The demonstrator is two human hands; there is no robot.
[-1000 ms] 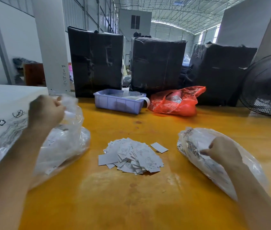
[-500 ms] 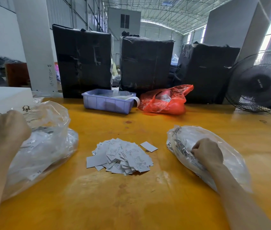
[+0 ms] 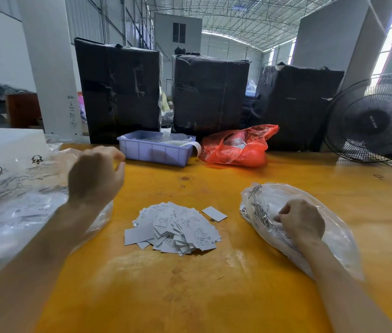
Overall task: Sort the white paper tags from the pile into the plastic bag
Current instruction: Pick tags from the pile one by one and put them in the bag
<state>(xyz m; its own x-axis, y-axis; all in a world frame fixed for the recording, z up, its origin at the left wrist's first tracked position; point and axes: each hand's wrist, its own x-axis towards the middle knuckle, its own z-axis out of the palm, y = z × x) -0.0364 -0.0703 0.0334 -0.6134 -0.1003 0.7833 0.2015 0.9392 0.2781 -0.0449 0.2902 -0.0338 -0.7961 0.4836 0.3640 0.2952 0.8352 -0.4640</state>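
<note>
A large clear plastic bag (image 3: pixel 10 212) of printed tags lies at the table's left. The left hand (image 3: pixel 94 179) hovers above it, fingers loosely curled, holding nothing. The pile of white paper tags (image 3: pixel 175 227) sits mid-table. The right hand (image 3: pixel 302 221) grips a smaller clear plastic bag (image 3: pixel 334 239).

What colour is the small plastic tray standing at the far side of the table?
The tray is light purple, a lavender tone; the head view shows it best.
</note>
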